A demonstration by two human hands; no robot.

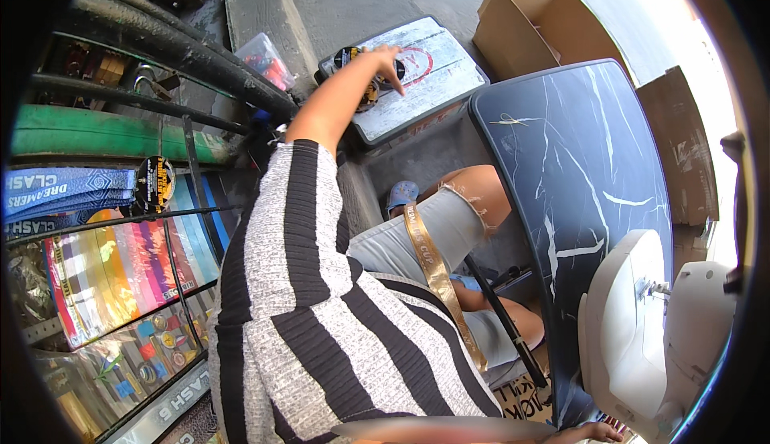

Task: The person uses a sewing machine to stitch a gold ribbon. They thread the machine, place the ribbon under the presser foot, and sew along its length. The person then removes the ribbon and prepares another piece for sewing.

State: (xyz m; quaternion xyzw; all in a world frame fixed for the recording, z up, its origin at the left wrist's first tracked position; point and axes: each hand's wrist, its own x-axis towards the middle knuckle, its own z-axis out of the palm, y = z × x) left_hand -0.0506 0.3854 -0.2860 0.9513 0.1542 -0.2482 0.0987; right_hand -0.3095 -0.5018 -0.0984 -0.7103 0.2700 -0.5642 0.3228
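Observation:
My left arm stretches away to a white-topped box [449,83] with a red ring mark. Above its surface my left hand [385,65] has its thumb and fingers spread around a dark round disc [399,68]; no grip on it shows. Other black-and-gold round medals [367,97] lie under and beside the wrist, partly covered by it. A gold printed ribbon [429,259] drapes across my lap over light denim shorts. At the bottom edge, my right hand [595,433] is near the dark tabletop's near end, mostly cut off, its grip unclear.
A black marble-patterned table [593,147] stands on the right, bearing a white rounded machine [630,324]. Cardboard boxes [553,27] stand beyond. On the left, a black metal rack [184,51] holds blue lanyards [68,194], a black round medal [155,185] and colourful packets [120,267].

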